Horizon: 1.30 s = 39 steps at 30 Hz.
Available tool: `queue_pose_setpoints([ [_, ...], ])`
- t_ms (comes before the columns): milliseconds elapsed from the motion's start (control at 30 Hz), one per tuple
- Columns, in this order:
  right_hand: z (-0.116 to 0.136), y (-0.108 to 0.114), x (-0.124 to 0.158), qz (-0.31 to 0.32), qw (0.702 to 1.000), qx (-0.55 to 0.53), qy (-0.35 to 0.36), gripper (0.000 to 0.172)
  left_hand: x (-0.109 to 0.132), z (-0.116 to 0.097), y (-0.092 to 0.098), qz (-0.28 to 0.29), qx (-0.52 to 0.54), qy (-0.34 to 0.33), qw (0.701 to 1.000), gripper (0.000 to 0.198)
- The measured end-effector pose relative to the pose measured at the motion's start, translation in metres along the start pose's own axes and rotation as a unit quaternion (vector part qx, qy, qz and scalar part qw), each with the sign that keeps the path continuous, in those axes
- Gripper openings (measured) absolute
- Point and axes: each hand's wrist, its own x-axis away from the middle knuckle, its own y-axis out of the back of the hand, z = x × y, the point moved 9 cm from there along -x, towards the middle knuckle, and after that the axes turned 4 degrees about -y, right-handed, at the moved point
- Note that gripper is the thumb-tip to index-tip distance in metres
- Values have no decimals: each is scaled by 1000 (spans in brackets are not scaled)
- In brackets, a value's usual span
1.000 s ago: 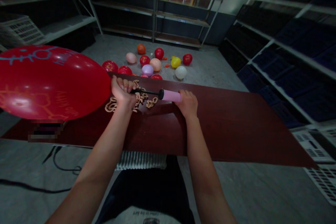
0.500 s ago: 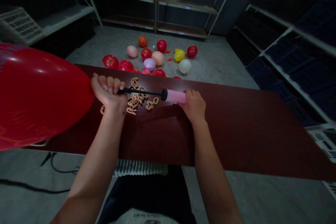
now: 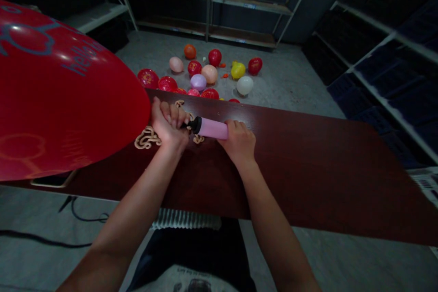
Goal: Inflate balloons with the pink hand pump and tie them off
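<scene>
A big inflated red balloon (image 3: 85,114) with printed lettering fills the left of the view. Its neck end meets my left hand (image 3: 170,121), whose fingers are closed around the black end of a balloon pump. The neck itself is hidden by the fingers. Wrapped round the far end of the pump's pink barrel (image 3: 212,128) is my right hand (image 3: 239,141). The barrel's black cap (image 3: 196,125) sits close to my left fingers, and little of the rod shows. Long beige uninflated balloons (image 3: 147,138) lie curled on the table around my left hand.
The dark red-brown table (image 3: 308,169) stretches to the right. Beyond it, several small balloons, among them a white one (image 3: 245,86) and a yellow one (image 3: 238,70), lie on the floor. Metal shelves (image 3: 249,7) line the room. A phone-like object (image 3: 53,179) lies under the big balloon.
The black rod has slid into the pink barrel, bringing my hands closer together. My left hand and the red balloon have shifted right, my right hand slightly left.
</scene>
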Motion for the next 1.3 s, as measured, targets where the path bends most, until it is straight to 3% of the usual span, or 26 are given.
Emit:
queue_pose_setpoints([
  [300, -11, -7, -5, -27, 1000, 2, -3, 19, -5, -8, 11, -18, 30, -8, 999, 58],
  [533, -48, -5, -5, -17, 999, 24, -38, 25, -15, -12, 20, -32, 45, -6, 998, 53],
  [667, -67, 0, -5, -35, 998, 28, -45, 27, -18, -24, 25, -50, 43, -12, 998, 51],
  [833, -80, 12, -4, -75, 996, 13, -48, 29, -17, -46, 19, -29, 54, -28, 998, 50],
  [1100, -73, 23, -3, -57, 997, 18, -40, 19, -12, -51, 12, -26, 89, -44, 995, 51],
  [1300, -30, 22, -1, -39, 998, 36, 21, 16, -1, -30, 11, -49, 34, -22, 998, 54],
])
